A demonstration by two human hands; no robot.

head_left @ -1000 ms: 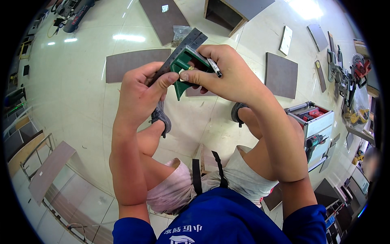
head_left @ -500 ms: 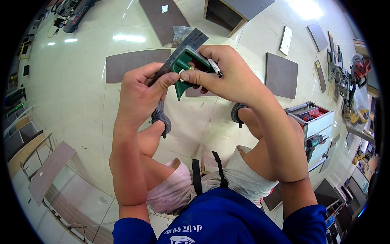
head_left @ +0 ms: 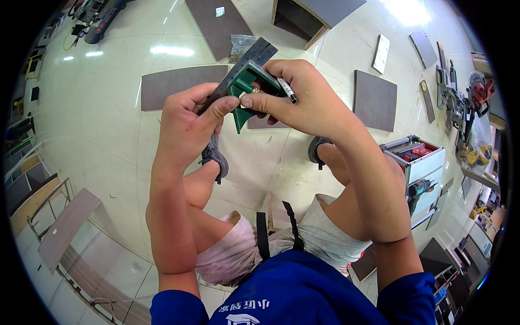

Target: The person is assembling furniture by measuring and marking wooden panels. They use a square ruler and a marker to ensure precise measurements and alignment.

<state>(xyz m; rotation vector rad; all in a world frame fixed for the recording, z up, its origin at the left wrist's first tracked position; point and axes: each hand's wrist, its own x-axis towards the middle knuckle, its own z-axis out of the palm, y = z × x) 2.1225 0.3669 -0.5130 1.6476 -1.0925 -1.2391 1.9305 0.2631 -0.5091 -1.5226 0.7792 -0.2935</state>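
Both hands hold a combination square up in front of me, above the floor. Its dark steel blade slants up to the right, and the green head sits along the blade's lower right side. My left hand is closed round the blade's lower end, its thumb by the head. My right hand grips the green head, with the thumb pressed near a small brass-coloured knob. A marker pen, white with a black end, is tucked in the right hand beside the head. The right fingertips are partly hidden behind the head.
Brown boards lie on the tiled floor, another at the right. A bag of small hardware rests beyond my hands, near an open cabinet box. A tool case with a drill stands right of my leg.
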